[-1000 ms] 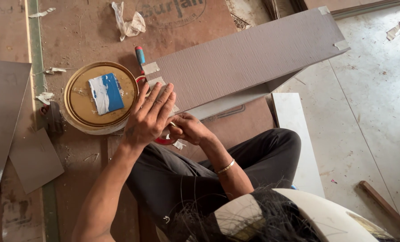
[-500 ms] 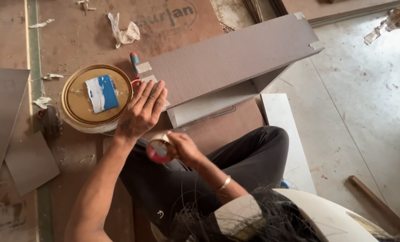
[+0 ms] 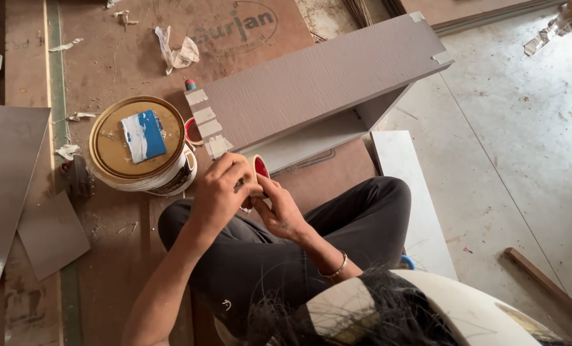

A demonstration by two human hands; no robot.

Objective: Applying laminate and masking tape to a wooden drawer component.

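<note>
Beside the tin (image 3: 138, 144), left hand (image 3: 219, 192) and right hand (image 3: 283, 211) grip one tape roll (image 3: 258, 170), fingers closed.

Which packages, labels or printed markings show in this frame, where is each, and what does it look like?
Round tin: on the floor left of the hands, gold lid, white side with dark print.
Label: on the tin's lid, blue and white rectangle.
Printed mark: on the brown board at top, dark oval outline with lettering.

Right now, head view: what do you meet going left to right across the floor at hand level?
Grey laminate sheet → gold-lidded tin → left hand → tape roll → right hand → white board → wooden strip.
</note>
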